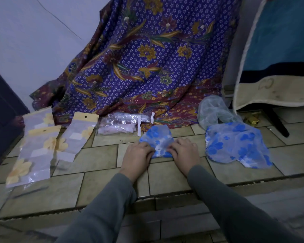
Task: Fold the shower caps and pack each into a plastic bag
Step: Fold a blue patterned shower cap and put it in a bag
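Observation:
A blue flowered shower cap [158, 139], partly folded into a narrow shape, lies on the tiled floor in the middle. My left hand [136, 158] presses on its left edge and my right hand [184, 153] on its right edge, fingers curled over the plastic. A second blue flowered cap [235, 144] lies spread flat to the right. Behind it sits a crumpled pale greenish cap [212, 111]. To the left lie several flat plastic bags [37, 151] with yellow flower prints, one more bag [77, 132] beside them.
A clear bag holding a folded pinkish cap [119, 125] lies behind the hands. A purple batik cloth [144, 64] drapes down at the back. A blanket-covered piece of furniture [277, 67] stands at the right, a dark door [2, 120] at the left.

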The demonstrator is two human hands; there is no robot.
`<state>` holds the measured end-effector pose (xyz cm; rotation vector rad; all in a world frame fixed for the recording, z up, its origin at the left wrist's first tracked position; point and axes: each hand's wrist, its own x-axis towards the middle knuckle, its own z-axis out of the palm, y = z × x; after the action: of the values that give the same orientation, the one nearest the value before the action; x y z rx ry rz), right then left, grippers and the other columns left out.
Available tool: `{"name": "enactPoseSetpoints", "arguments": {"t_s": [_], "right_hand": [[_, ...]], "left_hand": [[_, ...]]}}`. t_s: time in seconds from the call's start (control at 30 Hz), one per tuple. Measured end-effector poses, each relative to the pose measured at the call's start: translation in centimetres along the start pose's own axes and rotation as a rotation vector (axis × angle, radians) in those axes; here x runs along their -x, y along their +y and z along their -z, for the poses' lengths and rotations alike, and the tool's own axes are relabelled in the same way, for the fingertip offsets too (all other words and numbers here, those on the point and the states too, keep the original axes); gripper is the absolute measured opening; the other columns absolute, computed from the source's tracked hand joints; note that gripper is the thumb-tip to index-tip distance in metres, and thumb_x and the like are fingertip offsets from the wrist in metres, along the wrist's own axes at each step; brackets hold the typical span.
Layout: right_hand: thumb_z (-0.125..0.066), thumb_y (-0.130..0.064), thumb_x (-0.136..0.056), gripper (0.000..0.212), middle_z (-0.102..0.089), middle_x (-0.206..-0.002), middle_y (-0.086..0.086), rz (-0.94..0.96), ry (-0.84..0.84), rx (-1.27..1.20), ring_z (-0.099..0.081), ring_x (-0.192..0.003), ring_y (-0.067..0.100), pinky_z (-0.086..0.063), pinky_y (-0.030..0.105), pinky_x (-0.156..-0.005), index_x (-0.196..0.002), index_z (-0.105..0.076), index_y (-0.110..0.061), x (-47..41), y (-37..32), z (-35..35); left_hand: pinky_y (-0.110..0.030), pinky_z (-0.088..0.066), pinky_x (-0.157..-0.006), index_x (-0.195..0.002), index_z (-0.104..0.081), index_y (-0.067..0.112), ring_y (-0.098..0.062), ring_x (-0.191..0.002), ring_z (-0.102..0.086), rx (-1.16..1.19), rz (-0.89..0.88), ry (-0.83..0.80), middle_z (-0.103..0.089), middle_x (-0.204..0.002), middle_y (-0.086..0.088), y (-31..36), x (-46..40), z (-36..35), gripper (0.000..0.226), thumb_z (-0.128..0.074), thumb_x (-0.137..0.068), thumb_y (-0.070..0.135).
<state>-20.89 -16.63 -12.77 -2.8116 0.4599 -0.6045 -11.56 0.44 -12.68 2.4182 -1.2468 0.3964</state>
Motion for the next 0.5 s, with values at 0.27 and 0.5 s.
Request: {"name": "enactPoseSetpoints", "arguments": {"t_s": [0.27,0.5], "right_hand": [[-0.061,-0.058,-0.08,0.034,-0.063,-0.1,-0.013,0.044,-0.104,-0.02,-0.051,-0.096,0.018,-0.025,0.032,-0.075,-0.104,-0.071,-0.036,1.1,0.3,0.6],[-0.048,-0.055,-0.09,0.038,-0.056,-0.107,-0.012,0.01,-0.201,0.054,-0.043,-0.106,0.015,-0.021,0.031,-0.079,-0.124,-0.058,-0.042,0.8,-0.1,1.6]], "left_hand": [[-0.023,-0.043,-0.092,-0.104,-0.074,0.02,-0.014,-0.1,-0.058,0.305,0.109,-0.15,-0.067,-0.102,0.004,-1.7,0.3,0.3,0.035,-0.077,-0.074,0.038],[-0.034,-0.046,-0.088,-0.107,-0.073,0.023,-0.017,-0.093,-0.056,0.313,0.129,-0.171,-0.067,-0.094,0.005,-1.5,0.2,0.6,0.049,-0.053,-0.077,0.057]]}}
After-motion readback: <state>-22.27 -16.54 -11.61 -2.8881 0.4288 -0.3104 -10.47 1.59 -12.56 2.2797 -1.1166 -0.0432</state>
